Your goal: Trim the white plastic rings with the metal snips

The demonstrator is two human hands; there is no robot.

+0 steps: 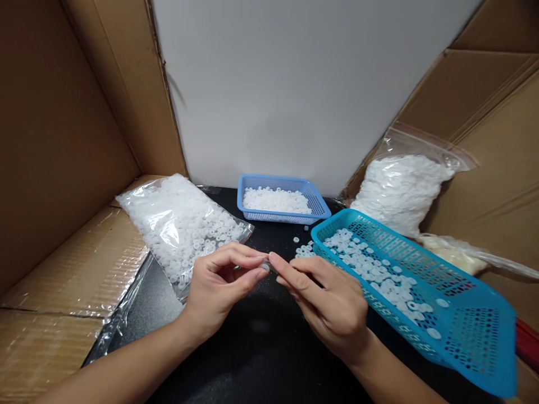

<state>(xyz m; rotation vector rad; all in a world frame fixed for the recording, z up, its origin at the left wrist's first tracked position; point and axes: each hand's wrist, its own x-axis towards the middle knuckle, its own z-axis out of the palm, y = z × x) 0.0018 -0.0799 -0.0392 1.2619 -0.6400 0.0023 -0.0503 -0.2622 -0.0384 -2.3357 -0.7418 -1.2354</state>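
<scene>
My left hand (pixel 219 286) and my right hand (pixel 326 300) meet fingertip to fingertip above the black table (pixel 261 342). Both pinch a small white plastic ring (pixel 265 264) between thumb and forefinger. A tilted teal basket (pixel 471 331) holding several white rings lies just right of my right hand. A few loose rings (pixel 304 249) lie on the table by the basket's near corner. A clear bag of white rings (pixel 181 224) lies just beyond my left hand.
A blue basket (pixel 318 205) with white rings sits at the back against a white wall. A full clear bag of white parts (pixel 400 188) leans at the right. Cardboard boxes (pixel 63 168) stand on both sides.
</scene>
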